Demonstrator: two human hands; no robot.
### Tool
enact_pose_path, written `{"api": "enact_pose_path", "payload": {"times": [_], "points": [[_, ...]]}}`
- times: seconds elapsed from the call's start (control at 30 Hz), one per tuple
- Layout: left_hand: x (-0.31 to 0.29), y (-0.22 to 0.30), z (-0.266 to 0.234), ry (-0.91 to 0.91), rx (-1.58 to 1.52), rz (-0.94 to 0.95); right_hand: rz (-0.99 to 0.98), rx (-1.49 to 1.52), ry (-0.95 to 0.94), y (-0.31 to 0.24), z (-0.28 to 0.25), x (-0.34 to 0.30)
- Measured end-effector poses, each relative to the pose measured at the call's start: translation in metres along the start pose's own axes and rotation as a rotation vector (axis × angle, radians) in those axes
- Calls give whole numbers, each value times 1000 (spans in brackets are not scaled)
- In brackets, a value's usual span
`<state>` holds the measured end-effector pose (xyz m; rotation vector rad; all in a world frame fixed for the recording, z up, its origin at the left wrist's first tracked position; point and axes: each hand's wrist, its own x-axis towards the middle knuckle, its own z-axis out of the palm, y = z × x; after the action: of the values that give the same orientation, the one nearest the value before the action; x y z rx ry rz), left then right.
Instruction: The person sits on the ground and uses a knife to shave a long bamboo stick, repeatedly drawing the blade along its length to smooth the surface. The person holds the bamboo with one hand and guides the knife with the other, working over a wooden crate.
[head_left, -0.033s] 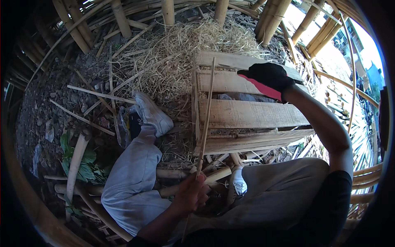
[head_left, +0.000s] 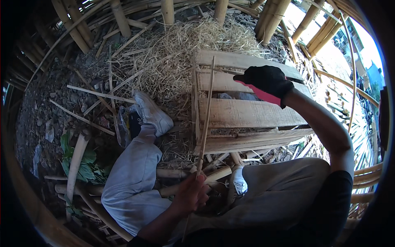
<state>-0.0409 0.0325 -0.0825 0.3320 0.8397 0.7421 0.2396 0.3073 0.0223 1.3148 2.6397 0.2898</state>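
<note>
My bare left hand is closed round a long thin bamboo strip low in the middle of the view. The strip slants up from the hand, its far end in front of the left side of a wooden slatted crate. My right hand, in a black glove with a pinkish-red palm side, is over the crate's upper slats. Its fingers look curled together, pointing left. A thin dark line by the fingertips could be a tool or the gap between slats; I cannot make out what the hand holds.
Dry straw shavings lie beyond and left of the crate. Loose bamboo strips and green leaves are on the ground at left. Bamboo posts stand along the back. My legs and shoes flank the near side of the crate.
My gloved right hand has shifted slightly left and down over the crate. My left hand and the bamboo strip look nearly still.
</note>
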Motion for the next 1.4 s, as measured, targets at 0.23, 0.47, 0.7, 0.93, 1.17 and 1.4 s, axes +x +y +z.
{"api": "enact_pose_path", "payload": {"times": [0.23, 0.47, 0.7, 0.93, 1.17, 1.4], "points": [[4, -2, -13, -179, -111, -18, -215, 280, -233, -131, -40, -33], [-4, 1, -9, -124, -127, -46, -165, 107, -1, -87, -10, 14], [-4, 4, -6, -124, -110, -45, -268, 112, -256, -117, -34, 1], [-5, 6, 0, -102, -78, -29, -77, -70, -160, -56, -31, 44], [-4, 3, 1, -64, -54, -45, -242, 52, -151, -81, -21, 9], [-4, 1, -1, -87, -46, -44, -43, -69, -90, -5, -24, 57]]}}
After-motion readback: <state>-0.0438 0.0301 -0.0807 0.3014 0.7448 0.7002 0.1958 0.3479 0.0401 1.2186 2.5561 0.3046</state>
